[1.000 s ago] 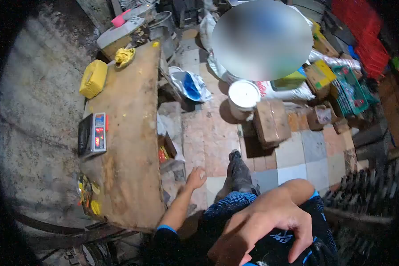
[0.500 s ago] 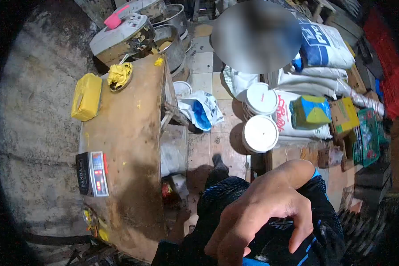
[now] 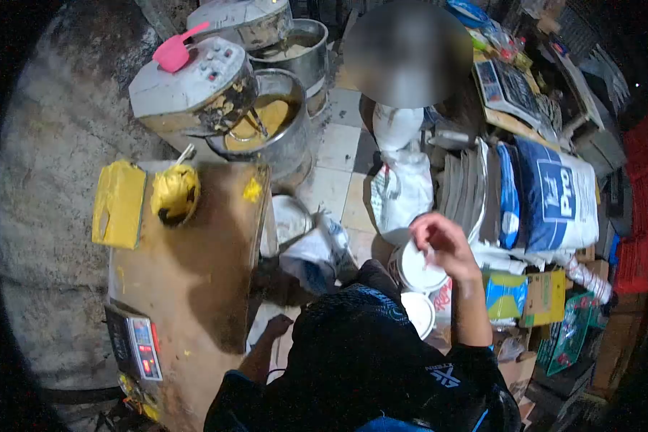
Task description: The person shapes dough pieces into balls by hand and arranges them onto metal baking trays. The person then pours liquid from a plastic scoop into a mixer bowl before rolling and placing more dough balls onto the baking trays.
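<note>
My right hand [image 3: 439,241] is raised over a white lidded bucket [image 3: 419,272], with its fingers loosely bent, somewhat apart and nothing seen in them. A second white bucket [image 3: 418,314] stands just below the first. Low beside the wooden table [image 3: 216,288] hangs my left hand [image 3: 277,326], small and dark; its fingers are unclear. On the table are a yellow block [image 3: 119,204], a bowl of yellow matter [image 3: 174,193] with a handle sticking out, and a scale [image 3: 135,344] with a lit red display.
Two mixers with metal bowls stand at the upper left, one bowl [image 3: 270,126] holding tan matter. A pink scoop [image 3: 171,54] lies on a mixer. White sacks [image 3: 401,189], a blue-and-white sack [image 3: 558,194], boxes and a green crate [image 3: 570,335] line the right. A blurred patch covers the top centre.
The view has shifted forward, bringing the mixers and sacks closer. My right hand has risen from in front of my body to above the buckets. My left hand remains low beside the table.
</note>
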Available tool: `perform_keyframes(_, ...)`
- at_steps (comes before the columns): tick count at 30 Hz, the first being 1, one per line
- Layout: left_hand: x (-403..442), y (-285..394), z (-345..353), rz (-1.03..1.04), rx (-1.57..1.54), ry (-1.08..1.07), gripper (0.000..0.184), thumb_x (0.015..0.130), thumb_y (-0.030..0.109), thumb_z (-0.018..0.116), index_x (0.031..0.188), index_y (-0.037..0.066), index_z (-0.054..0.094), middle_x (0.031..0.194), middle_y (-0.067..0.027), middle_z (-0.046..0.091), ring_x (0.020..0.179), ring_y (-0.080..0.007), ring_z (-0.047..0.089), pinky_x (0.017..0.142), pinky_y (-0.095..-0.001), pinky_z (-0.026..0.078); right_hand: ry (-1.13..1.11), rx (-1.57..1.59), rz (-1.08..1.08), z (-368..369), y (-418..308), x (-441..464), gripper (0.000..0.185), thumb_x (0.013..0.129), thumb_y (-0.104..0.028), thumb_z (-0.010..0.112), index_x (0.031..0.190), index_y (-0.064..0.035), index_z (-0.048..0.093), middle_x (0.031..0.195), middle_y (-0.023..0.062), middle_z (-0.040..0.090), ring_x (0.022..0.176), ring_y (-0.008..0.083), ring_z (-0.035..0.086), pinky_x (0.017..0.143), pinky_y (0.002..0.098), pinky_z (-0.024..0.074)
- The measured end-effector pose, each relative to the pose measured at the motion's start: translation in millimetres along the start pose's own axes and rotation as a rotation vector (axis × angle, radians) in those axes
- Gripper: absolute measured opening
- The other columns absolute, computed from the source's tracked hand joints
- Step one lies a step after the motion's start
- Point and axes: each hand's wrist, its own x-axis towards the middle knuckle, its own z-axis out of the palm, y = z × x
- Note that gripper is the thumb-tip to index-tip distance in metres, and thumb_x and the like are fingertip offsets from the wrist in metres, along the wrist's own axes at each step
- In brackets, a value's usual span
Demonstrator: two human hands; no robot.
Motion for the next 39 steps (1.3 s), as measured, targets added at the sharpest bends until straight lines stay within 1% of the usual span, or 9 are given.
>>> perform_keyframes(9,229,196,-216,-0.219,-0.359,0.021,0.032,0.087,0.034,0.064,0.087,0.002,0.069,0.083,-0.0074,0.068,0.078,-0.0161,0.062,0.07,-0.0363,0.05,0.867,0.244,0.488,-305,260,86,0.023,0.086,-0.03,0.059,0.093,-0.0082,0.062,0.066,-0.0017,0.049,0.052,0.0111,0.044,0.046,0.0263,0.0359)
perform_keyframes(12,343,71,-144,0.782,-0.007,0.397,0.026,0.087,0.033,0.063,0.089,0.007,0.071,0.09,-0.0133,0.069,0.084,-0.0273,0.066,0.073,-0.0396,0.053,1.075,0.342,0.282,-370,270,181,0.03,0.088,-0.039,0.055,0.088,-0.0106,0.061,0.058,-0.0021,0.044,0.044,0.0123,0.039,0.043,0.0291,0.0337)
perform_keyframes(13,337,132,-176,-0.063,0.096,-0.036,0.025,0.085,0.035,0.064,0.092,0.012,0.072,0.093,-0.0109,0.07,0.086,-0.0281,0.067,0.075,-0.039,0.053,1.095,0.193,0.317,-389,257,236,0.032,0.089,-0.041,0.054,0.077,-0.0116,0.059,0.054,-0.0021,0.042,0.042,0.0121,0.038,0.042,0.0294,0.0323)
perform_keyframes(15,334,135,-186,0.364,-0.461,0.279,0.025,0.082,0.036,0.066,0.092,0.014,0.073,0.094,-0.01,0.07,0.085,-0.0303,0.067,0.076,-0.0388,0.052,0.957,-0.007,0.224,-391,212,347,0.032,0.087,-0.036,0.056,0.064,-0.0133,0.052,0.051,-0.0034,0.043,0.043,0.0091,0.04,0.04,0.0276,0.0276)
perform_keyframes(18,337,189,-203,-0.169,-0.326,0.433,0.022,0.079,0.034,0.066,0.09,0.016,0.072,0.088,-0.0098,0.07,0.082,-0.0269,0.067,0.074,-0.0364,0.052,0.535,-0.49,0.017,-407,198,545,0.027,0.091,-0.024,0.059,0.08,-0.0012,0.067,0.063,-0.0024,0.057,0.057,0.007,0.05,0.051,0.0249,0.0392)
perform_keyframes(21,386,141,-113,0.008,-0.919,0.802,0.019,0.08,0.033,0.064,0.085,0.016,0.071,0.08,-0.0079,0.069,0.078,-0.0275,0.066,0.07,-0.0375,0.052,0.139,-0.618,-0.282,-254,113,719,0.023,0.09,-0.02,0.06,0.096,0.0,0.069,0.082,0.0055,0.069,0.073,0.01,0.06,0.07,0.0267,0.0488)
perform_keyframes(33,483,253,-136,-0.514,-0.576,1.215,0.025,0.081,0.037,0.068,0.08,0.012,0.067,0.071,-0.0116,0.064,0.07,-0.0321,0.064,0.062,-0.0397,0.051,-0.973,-1.294,-0.964,228,61,960,0.047,0.094,-0.043,0.046,0.099,-0.0005,0.066,0.081,0.0148,0.069,0.064,0.0211,0.067,0.062,0.0379,0.0531)
perform_keyframes(35,496,286,-167,-0.693,-0.669,1.204,0.024,0.081,0.034,0.068,0.085,0.01,0.067,0.071,-0.0126,0.066,0.068,-0.0281,0.065,0.062,-0.0394,0.051,-1.089,-0.798,0.01,243,50,950,0.053,0.095,-0.046,0.045,0.102,0.003,0.063,0.075,0.0175,0.066,0.055,0.0198,0.063,0.056,0.0343,0.0524)
perform_keyframes(39,525,325,-164,-0.782,-0.889,1.174,0.024,0.083,0.033,0.066,0.092,0.011,0.067,0.072,-0.0122,0.067,0.066,-0.0268,0.065,0.062,-0.0392,0.05,-1.193,-0.512,-0.061,249,76,967,0.053,0.095,-0.046,0.043,0.106,0.0028,0.06,0.065,0.0127,0.06,0.044,0.0151,0.053,0.043,0.0293,0.0457)
